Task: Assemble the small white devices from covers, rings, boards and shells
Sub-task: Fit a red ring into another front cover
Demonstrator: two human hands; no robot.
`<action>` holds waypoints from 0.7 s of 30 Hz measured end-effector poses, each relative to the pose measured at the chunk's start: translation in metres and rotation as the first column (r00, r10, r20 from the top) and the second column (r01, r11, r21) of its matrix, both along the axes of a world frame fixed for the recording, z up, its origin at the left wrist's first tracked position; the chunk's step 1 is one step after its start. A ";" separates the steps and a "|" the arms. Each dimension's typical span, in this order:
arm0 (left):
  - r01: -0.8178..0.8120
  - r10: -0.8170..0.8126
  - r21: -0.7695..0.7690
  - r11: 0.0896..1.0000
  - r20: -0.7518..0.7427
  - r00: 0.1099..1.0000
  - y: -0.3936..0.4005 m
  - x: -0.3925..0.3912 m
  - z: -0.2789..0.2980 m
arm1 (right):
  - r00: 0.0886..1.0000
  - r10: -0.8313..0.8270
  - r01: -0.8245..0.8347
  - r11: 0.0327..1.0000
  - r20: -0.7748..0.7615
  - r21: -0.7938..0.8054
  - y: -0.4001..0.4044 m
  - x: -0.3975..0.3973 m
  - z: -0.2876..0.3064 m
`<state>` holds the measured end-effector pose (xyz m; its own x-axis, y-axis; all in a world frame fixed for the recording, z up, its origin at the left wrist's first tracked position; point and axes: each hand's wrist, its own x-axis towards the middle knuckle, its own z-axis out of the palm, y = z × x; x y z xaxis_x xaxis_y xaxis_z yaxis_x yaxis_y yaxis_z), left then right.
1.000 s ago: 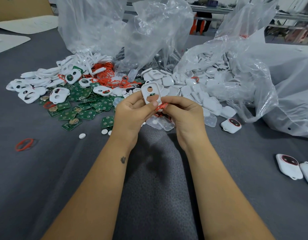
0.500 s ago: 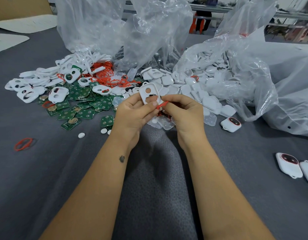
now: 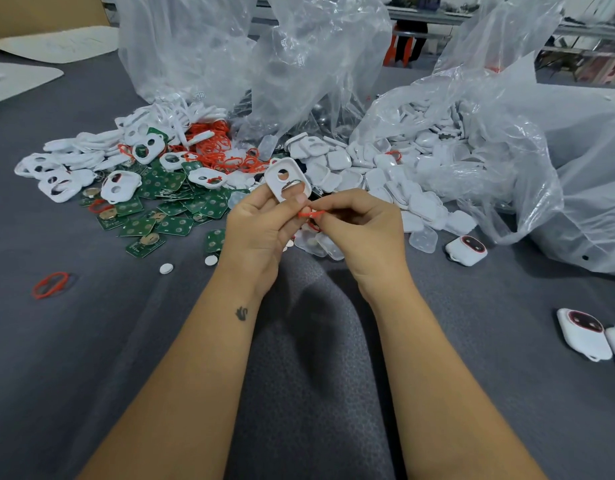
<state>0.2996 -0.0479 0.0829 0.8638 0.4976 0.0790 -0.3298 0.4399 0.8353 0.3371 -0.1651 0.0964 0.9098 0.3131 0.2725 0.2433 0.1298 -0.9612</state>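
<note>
As hands [image 3: 313, 223] stay joined, cover [image 3: 288, 180] tilted, ring [image 3: 311, 213] flatter

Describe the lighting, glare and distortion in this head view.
Head view: soft, even light; a faint shadow on the grey cloth between the forearms; glare streaks on the plastic bags; wide-angle bending toward the edges; cover and red ring sharp, background benches hazy.

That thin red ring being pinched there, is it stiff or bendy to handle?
Probably bendy: the red ring looks squashed out of shape between the right hand and left hand. Likely very light, being thin like the loose ring lying flat on the cloth. It seems easy to tangle, judging by the knotted red pile.
</note>
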 end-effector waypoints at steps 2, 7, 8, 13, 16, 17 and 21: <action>-0.009 0.009 -0.026 1.000 0.005 1.000 0.001 0.000 0.001 | 0.999 0.026 -0.025 1.000 0.037 -0.018 0.000 -0.001 0.000; -0.058 0.059 -0.099 0.993 0.012 0.998 0.001 0.000 0.004 | 0.993 0.067 -0.062 0.996 0.099 -0.059 0.002 -0.003 -0.004; -0.059 0.061 -0.101 0.993 0.021 0.998 0.000 0.000 0.005 | 0.994 0.060 -0.053 0.996 0.095 -0.074 0.004 -0.003 -0.005; -0.051 0.054 -0.059 0.997 0.052 0.997 -0.004 -0.001 0.006 | 0.997 -0.023 0.028 0.998 0.080 -0.063 0.007 -0.004 -0.007; -0.027 0.028 -0.018 0.999 0.068 0.997 -0.005 -0.001 0.005 | 0.994 -0.018 0.022 0.999 0.110 -0.037 0.006 -0.002 -0.005; -0.019 0.020 -0.015 1.000 0.073 0.997 -0.006 -0.001 0.005 | 0.992 -0.020 0.026 0.999 0.122 -0.045 0.005 -0.002 -0.005; -0.033 0.036 -0.129 0.991 0.024 0.999 -0.002 -0.002 0.007 | 0.987 -0.044 0.052 0.998 0.157 -0.046 0.002 -0.002 -0.004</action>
<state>0.2979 -0.0501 0.0902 0.8443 0.5348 0.0349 -0.3680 0.5311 0.7632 0.3355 -0.1626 0.0923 0.8718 0.2865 0.3973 0.3952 0.0676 -0.9161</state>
